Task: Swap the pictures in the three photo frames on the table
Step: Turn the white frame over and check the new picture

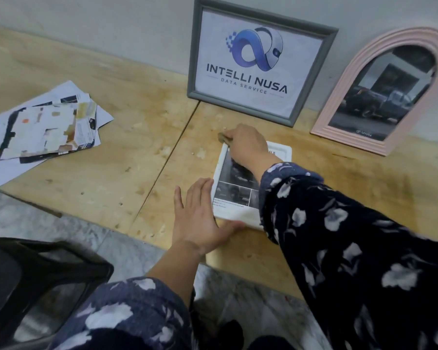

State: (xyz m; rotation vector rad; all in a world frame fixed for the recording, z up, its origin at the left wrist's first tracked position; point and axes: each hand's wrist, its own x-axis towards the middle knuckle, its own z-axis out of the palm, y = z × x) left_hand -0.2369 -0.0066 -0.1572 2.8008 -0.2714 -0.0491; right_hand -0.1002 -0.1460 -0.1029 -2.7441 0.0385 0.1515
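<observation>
Fingers (200,195) of my left hand (196,218) are lying straight against the flat white rectangular photo frame (238,188) on the wooden worktop (111,147); my right hand (248,145) is pinching its far corner. Its picture is showing dark cars. Behind, a grey frame (253,61) is reading "INTELLI NUSA DATA SERVICE".

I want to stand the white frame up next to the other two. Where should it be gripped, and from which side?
Probably by its two long side edges, coming down from above. The white frame lies flat on the table, so its face offers nothing to pinch. Its left edge is bare beside the left hand; the right hand and sleeve cover the far end.
</observation>
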